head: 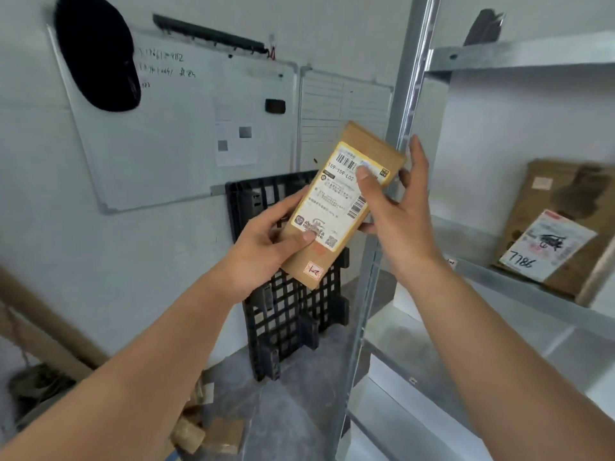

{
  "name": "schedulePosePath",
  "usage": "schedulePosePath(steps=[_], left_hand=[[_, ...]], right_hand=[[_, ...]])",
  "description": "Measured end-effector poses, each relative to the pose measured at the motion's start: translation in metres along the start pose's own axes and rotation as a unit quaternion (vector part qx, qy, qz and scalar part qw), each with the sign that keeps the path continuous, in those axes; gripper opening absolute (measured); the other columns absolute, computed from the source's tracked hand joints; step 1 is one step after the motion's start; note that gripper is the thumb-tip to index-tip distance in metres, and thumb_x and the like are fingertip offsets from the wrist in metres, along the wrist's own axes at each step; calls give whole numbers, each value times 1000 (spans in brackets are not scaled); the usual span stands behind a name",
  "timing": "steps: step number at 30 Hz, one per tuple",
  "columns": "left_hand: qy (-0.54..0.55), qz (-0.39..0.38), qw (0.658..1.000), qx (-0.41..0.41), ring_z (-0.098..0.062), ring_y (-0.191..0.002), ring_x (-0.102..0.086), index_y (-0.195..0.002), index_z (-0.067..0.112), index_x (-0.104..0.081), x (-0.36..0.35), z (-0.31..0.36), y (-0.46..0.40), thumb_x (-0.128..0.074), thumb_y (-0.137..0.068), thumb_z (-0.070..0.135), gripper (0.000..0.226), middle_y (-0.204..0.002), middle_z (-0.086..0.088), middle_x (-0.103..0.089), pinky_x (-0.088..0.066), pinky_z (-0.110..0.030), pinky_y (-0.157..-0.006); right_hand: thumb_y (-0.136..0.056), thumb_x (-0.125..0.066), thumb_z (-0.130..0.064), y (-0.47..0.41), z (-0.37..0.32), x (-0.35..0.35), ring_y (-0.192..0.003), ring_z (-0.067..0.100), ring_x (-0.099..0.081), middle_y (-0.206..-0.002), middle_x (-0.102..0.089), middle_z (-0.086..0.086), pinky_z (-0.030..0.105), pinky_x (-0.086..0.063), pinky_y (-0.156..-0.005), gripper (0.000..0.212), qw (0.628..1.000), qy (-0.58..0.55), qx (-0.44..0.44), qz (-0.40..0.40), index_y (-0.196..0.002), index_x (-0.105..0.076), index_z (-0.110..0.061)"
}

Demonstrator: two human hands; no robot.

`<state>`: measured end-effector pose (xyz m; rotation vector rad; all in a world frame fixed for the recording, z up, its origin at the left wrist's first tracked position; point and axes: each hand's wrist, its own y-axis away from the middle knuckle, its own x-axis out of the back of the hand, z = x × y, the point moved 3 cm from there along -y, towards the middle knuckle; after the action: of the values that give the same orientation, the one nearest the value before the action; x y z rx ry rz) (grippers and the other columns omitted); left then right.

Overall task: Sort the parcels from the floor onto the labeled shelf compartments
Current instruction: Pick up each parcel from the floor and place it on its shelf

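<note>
Parcels on the grey floor, small brown cardboard ones (pixel 206 434), heaped at lower left, not yet sorted. Beside them, leaning on the wall, a black plastic grid pallet (pixel 289 314), below a white wall-mounted whiteboard (pixel 186 128). Held up in front of the pallet, tilted, a flat tan paper mailer with a white printed shipping label (pixel 342 201), label facing the camera as if being read. Gripped at its lower end by the left hand (pixel 266 251), thumb pressed on the label, fingers curled behind. Steadied at its upper right edge by the right hand (pixel 396 207), thumb laid across the barcode, fingers reaching round the far edge. Just behind the mailer, the grey metal shelf upright (pixel 402 94). Further right, on a grey metal shelf board (pixel 499 274), one worn brown parcel with a handwritten number on its label (pixel 552 234), already placed. Judged as early to midway: one parcel shelved within view, one in hand awaiting a compartment, several left on the floor.
</note>
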<state>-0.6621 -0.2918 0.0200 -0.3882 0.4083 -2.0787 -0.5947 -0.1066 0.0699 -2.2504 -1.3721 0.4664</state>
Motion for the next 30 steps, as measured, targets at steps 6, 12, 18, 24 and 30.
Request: schedulePosePath(steps=[6, 12, 18, 24, 30], left_hand=[[-37, 4, 998, -43, -8, -127, -63, -147, 30, -57, -18, 39, -16, -79, -88, 11, 65, -133, 12, -69, -58, -41, -101], [94, 166, 982, -6, -14, -126, -62, -142, 32, -51, -28, 46, -34, -100, -60, 37, 96, -135, 3, -63, -55, -41, -105], [262, 60, 962, 36, -34, -122, -66, -137, 30, -55, -53, 52, -40, -90, -69, 25, 76, -128, -5, -71, -54, -55, -105], [296, 24, 955, 23, -44, -119, -68, -146, 32, -44, -50, 55, -49, -89, -74, 3, 89, -134, -19, -67, -54, -60, -101], [296, 33, 954, 39, -39, -119, -68, -144, 35, -52, -44, 51, -50, -85, -71, -13, 93, -142, -15, -58, -60, -57, -92]], right_hand=[[-95, -75, -34, 0, -38, 37, -97, 11, -76, -100, -71, -29, 45, -66, -76, 45, 995, 9, 48, 83, -131, -50, -24], [-99, -71, -30, -1, -65, 58, -98, 9, -76, -101, -72, -18, 42, -65, -77, 48, 983, -51, 68, 164, -133, -43, -12], [-100, -69, -30, 5, -61, 55, -102, 8, -75, -110, -75, -8, 43, -65, -80, 45, 971, -124, 48, 199, -130, -40, -13], [-98, -67, -39, 25, -22, 61, -111, 7, -71, -120, -70, -8, 45, -61, -96, 42, 981, -48, 1, 190, -127, -41, -23], [-92, -77, -14, 41, 10, 81, -115, 12, -69, -141, -54, -3, 27, -61, -90, 87, 989, 21, -12, 147, -153, -23, -43]])
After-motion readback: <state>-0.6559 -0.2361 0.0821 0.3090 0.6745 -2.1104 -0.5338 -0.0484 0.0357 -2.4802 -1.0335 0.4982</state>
